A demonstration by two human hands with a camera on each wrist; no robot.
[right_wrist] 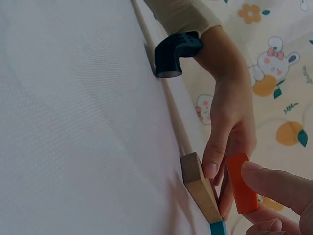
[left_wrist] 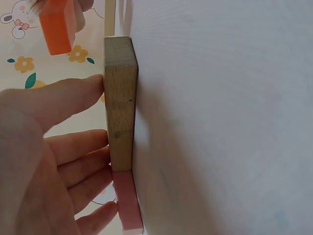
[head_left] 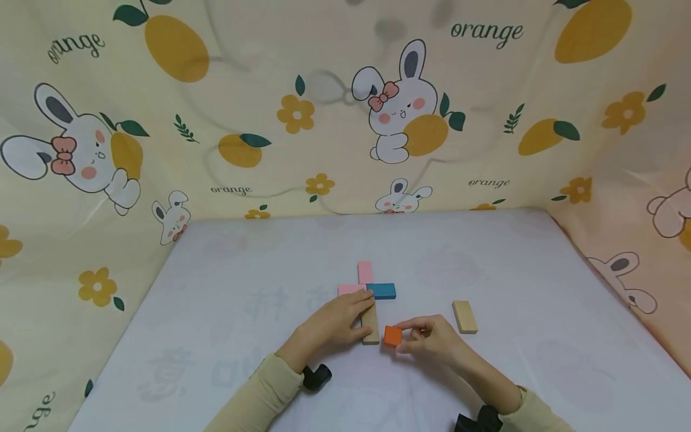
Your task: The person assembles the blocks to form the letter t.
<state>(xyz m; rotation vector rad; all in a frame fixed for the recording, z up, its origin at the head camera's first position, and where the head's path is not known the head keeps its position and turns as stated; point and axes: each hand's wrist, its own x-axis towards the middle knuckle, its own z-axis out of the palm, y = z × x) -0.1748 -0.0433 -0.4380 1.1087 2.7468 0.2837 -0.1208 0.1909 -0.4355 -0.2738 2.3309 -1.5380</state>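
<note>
My right hand (head_left: 432, 337) pinches an orange block (head_left: 393, 336) between thumb and fingers, just right of a plain wooden block (head_left: 370, 324). In the right wrist view the orange block (right_wrist: 242, 183) is held on edge, with the thumb against its face. My left hand (head_left: 336, 319) rests its fingertips on the wooden block (left_wrist: 121, 112), its fingers fairly straight. One of its fingers reaches the pink block (left_wrist: 128, 200) adjoining that block. A second pink block (head_left: 364, 272) and a blue block (head_left: 382, 291) complete a cross-like layout, partly covered by the left hand.
Off to the right, another plain wooden block (head_left: 465, 317) lies on the white table (head_left: 227, 312). A cloth backdrop (head_left: 335, 36) printed with rabbits and oranges rises behind the table and along its sides. Black wrist devices (head_left: 317, 378) sit at both sleeves.
</note>
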